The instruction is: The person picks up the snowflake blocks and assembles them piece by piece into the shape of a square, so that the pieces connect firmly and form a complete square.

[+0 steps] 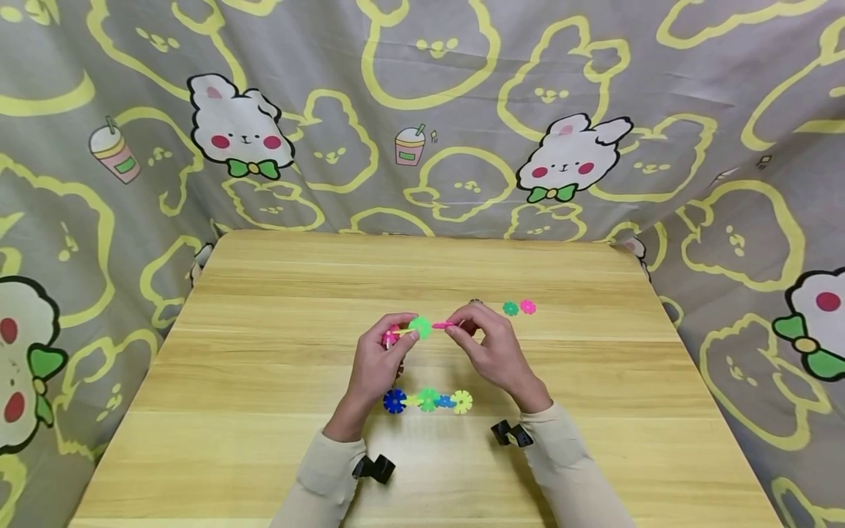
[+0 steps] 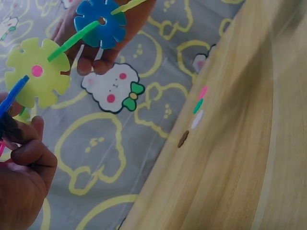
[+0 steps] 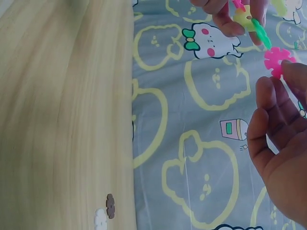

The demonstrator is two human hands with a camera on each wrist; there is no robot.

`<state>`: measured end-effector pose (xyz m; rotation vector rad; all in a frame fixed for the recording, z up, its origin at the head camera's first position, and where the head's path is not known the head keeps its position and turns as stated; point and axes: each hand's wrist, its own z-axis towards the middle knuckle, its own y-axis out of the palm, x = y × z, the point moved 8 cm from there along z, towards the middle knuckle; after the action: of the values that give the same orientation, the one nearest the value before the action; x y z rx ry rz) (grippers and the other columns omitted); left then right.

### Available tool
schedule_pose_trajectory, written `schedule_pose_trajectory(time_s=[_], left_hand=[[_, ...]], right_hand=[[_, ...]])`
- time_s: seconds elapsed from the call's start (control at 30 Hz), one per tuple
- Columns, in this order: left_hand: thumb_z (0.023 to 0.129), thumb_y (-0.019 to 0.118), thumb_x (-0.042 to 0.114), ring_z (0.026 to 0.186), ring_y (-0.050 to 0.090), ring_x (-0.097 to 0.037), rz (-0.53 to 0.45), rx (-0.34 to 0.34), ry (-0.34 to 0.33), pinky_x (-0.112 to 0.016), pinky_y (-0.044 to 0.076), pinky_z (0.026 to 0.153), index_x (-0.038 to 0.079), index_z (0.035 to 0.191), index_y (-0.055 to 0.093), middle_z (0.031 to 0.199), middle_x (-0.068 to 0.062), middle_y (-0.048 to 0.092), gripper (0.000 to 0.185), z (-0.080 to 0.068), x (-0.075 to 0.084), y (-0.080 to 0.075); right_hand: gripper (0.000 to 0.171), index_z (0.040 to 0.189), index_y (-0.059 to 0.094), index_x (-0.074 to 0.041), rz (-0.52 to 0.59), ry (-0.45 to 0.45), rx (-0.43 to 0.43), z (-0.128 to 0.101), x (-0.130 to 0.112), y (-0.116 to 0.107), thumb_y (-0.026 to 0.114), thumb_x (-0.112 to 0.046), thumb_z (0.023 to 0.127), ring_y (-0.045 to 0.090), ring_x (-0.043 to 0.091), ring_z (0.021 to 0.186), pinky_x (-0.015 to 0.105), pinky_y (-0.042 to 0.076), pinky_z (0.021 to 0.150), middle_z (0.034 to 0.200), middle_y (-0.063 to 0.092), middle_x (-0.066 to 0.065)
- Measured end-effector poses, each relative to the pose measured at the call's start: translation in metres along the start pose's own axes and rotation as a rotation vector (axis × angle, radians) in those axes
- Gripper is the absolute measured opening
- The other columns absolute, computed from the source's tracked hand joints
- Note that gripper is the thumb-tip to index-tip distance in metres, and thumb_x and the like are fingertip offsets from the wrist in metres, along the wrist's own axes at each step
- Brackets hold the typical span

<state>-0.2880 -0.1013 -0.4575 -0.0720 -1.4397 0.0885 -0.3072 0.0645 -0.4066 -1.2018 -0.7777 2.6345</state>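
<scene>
Fingertips seemingly pinching pink disc

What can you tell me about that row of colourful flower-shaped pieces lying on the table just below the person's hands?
The row of flower pieces lies flat on the wooden table, running left to right. It looks like thin, flat plastic discs with notched, petal-like edges: a dark blue one at the left end, then a green one, a smaller blue one, and a pale yellow one at the right end. They sit edge to edge and seem slotted together, though the joints are too small to confirm. Neither the left hand nor the right hand touches it.
</scene>
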Motion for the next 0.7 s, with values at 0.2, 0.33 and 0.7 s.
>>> schedule_pose_trajectory(time_s=[0.2,0.33,0.7], left_hand=[[0.084,0.06,0.036,0.038,0.039,-0.012,-0.015,-0.009,0.001,-0.026,0.039,0.034,0.027,0.107,0.06,0.052,-0.004,0.04,0.025,0.0,0.001,0.001],[0.084,0.06,0.035,0.038,0.039,-0.013,-0.015,-0.012,-0.003,-0.026,0.039,0.034,0.027,0.107,0.06,0.051,-0.005,0.039,0.025,0.0,0.0,0.002],[0.087,0.058,0.02,0.038,0.037,-0.01,-0.019,-0.039,0.0,-0.024,0.033,0.033,0.016,0.109,0.059,0.05,-0.002,0.041,0.022,-0.001,0.007,0.005]], right_hand=[[0.007,0.091,0.06,-0.021,-0.008,-0.014,-0.022,0.0,-0.003,0.002,0.062,-0.019,0.084,0.05,0.003,0.068,0.019,0.046,0.06,0.083,0.057,-0.011],[0.008,0.091,0.061,-0.021,-0.031,-0.047,-0.026,0.0,-0.005,0.003,0.062,-0.018,0.084,0.05,0.003,0.069,0.019,0.046,0.06,0.083,0.058,-0.011],[0.007,0.083,0.068,-0.012,-0.125,-0.218,0.078,-0.006,-0.017,0.001,0.069,-0.01,0.076,0.059,0.004,0.071,0.014,0.046,0.064,0.08,0.066,-0.004]])
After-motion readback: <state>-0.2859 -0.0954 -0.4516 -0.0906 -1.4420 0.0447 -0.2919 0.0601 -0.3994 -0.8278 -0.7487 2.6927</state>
